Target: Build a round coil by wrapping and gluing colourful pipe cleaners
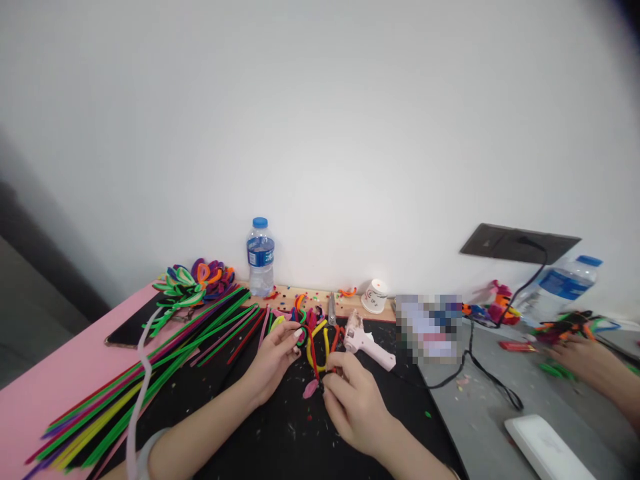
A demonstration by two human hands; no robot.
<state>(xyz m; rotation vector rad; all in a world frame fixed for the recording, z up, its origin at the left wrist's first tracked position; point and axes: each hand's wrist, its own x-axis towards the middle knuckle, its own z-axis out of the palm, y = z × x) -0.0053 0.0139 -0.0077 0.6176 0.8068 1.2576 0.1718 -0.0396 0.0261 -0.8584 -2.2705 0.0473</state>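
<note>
My left hand (274, 357) rests on the black mat (280, 433), fingers curled, pinching the upper end of a bent pipe-cleaner piece (314, 347) of red, yellow and green loops. My right hand (353, 400) is closed on the lower end of the same piece, next to a small pink petal shape (311, 389). A pink glue gun (367, 347) lies just beyond my right hand. Long pipe cleaners (150, 380) in green, red, yellow and purple fan out to the left of my left arm.
A water bottle (261, 257) stands at the wall, with a finished pipe-cleaner flower (193, 283) to its left and a tipped paper cup (375, 296) to its right. Another person's hand (583, 357) works at the far right. A black cable (480, 367) crosses the grey table.
</note>
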